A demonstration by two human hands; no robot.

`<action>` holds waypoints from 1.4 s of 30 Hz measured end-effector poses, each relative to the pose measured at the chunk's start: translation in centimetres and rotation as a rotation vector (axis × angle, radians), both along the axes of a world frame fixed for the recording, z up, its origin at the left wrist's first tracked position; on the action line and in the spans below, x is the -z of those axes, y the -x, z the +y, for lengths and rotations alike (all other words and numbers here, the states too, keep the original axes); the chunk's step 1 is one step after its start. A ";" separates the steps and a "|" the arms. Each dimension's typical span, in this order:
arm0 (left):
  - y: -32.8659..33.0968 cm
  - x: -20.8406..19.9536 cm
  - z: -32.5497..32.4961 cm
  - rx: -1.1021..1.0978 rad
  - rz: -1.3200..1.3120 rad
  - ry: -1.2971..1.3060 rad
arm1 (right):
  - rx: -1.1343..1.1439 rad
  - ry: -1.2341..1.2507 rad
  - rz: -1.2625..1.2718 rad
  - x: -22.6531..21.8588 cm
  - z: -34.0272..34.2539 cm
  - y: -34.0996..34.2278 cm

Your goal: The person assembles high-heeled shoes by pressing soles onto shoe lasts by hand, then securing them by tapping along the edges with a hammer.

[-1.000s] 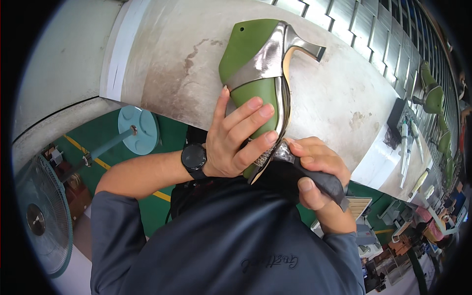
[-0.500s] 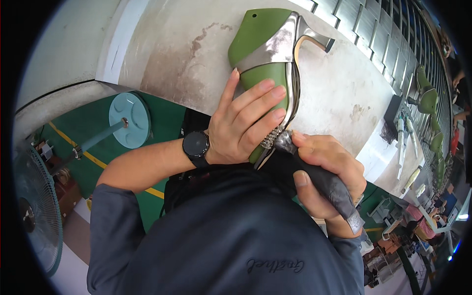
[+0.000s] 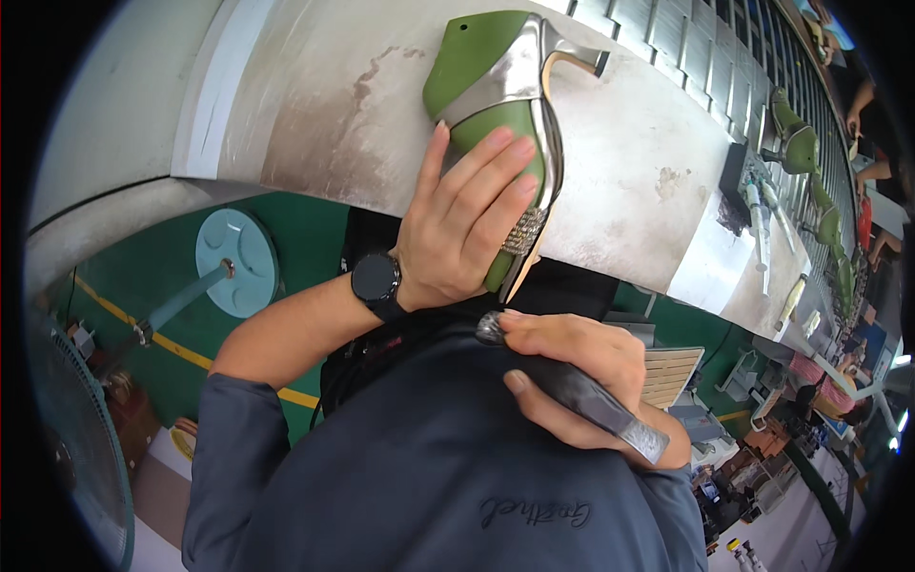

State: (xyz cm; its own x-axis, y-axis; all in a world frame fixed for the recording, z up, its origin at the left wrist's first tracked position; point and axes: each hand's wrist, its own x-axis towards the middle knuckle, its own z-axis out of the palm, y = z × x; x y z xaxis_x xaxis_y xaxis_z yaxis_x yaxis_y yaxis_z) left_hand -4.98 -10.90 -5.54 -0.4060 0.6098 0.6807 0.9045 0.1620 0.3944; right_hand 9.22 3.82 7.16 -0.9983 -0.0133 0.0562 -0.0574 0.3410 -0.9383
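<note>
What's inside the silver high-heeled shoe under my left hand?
A green shoe last is inside the silver shoe, showing at the heel end and toe. Your left hand covers its middle partly; the shoe's inner sole is hidden beneath the last.

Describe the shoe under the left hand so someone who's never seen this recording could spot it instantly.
Find the pale table across the upper middle. By its near edge, the left hand grips a shoe with a silver back, sparkly toe band and slim heel, fitted on a green foot form. Unlike the green forms lined up at far right, it is held in a hand.
</note>
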 end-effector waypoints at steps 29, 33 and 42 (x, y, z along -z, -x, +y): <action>-1.1 1.6 0.9 -0.049 -0.082 -0.069 | 0.304 0.414 -0.431 1.1 9.0 11.0; -1.2 1.6 0.7 -0.041 -0.079 -0.045 | 0.302 0.336 -0.434 0.9 8.7 11.9; -0.9 1.1 0.7 0.016 -0.108 -0.042 | 0.143 -0.044 -0.577 -1.8 9.3 16.3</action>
